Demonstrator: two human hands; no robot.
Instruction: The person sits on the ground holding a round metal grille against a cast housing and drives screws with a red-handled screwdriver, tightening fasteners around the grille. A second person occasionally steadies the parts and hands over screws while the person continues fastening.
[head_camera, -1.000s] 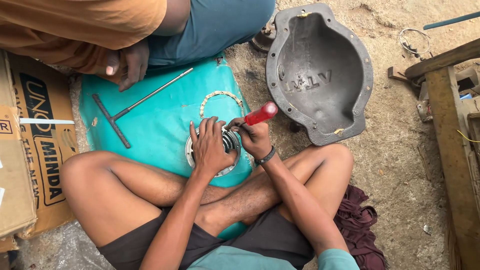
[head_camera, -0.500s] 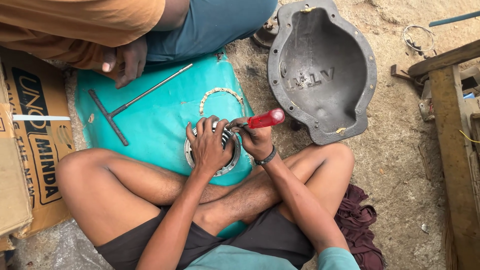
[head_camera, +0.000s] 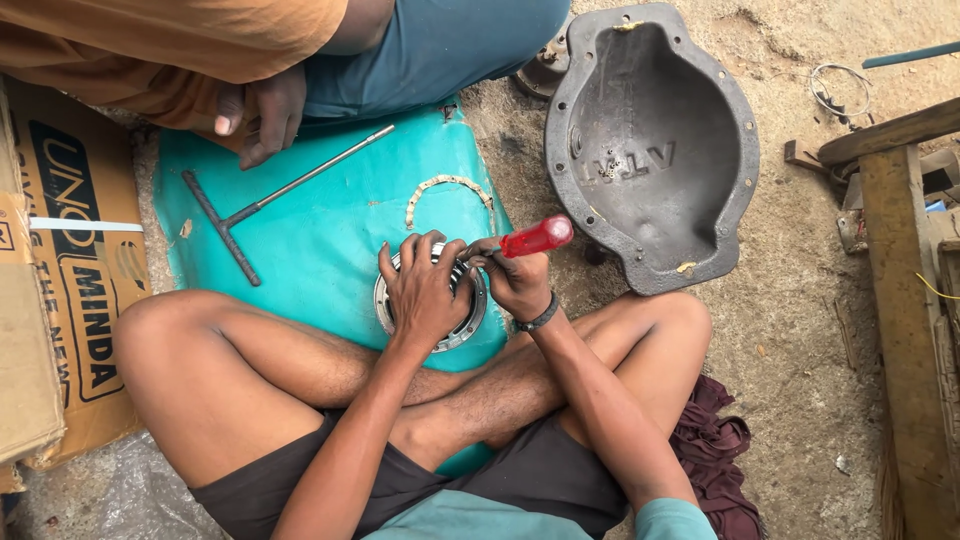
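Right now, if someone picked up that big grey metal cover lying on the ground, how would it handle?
The grey metal cover looks like thick cast metal, so probably heavy and rigid. It lies hollow side up on the sandy ground, so it might rock if pushed. Its broad flange should give a firm grip.

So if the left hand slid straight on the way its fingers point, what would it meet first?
The left hand points up the teal sheet; first in line looks like the curved gasket piece, though depth is unclear.
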